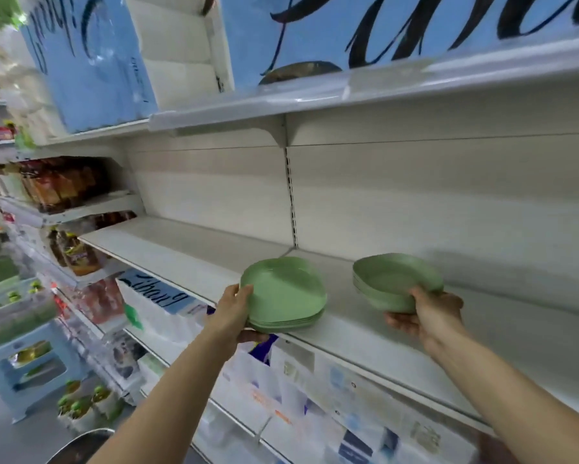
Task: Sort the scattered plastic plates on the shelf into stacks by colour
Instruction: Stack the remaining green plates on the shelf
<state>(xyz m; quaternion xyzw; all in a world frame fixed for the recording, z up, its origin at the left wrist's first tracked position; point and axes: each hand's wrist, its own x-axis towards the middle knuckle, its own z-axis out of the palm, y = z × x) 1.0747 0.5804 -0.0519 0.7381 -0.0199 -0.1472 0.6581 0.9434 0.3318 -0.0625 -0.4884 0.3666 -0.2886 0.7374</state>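
Observation:
Two stacks of green plastic plates are at the front of a white shelf point(187, 242). My left hand point(236, 313) grips the left stack of flat green plates point(284, 293) at its near left edge, thumb on top and fingers beneath. That stack sits at the shelf's front edge. My right hand point(429, 313) holds the right stack of deeper green plates point(392, 279) from below and the near side, thumb on the rim. This stack is tilted, and whether it touches the shelf is unclear.
The white shelf runs left and right of the stacks, with a white back panel point(415, 202) behind. Another shelf point(315, 98) hangs above. Packaged goods point(315, 390) fill the shelf below. A pale blue step stool point(23, 366) stands on the floor at left.

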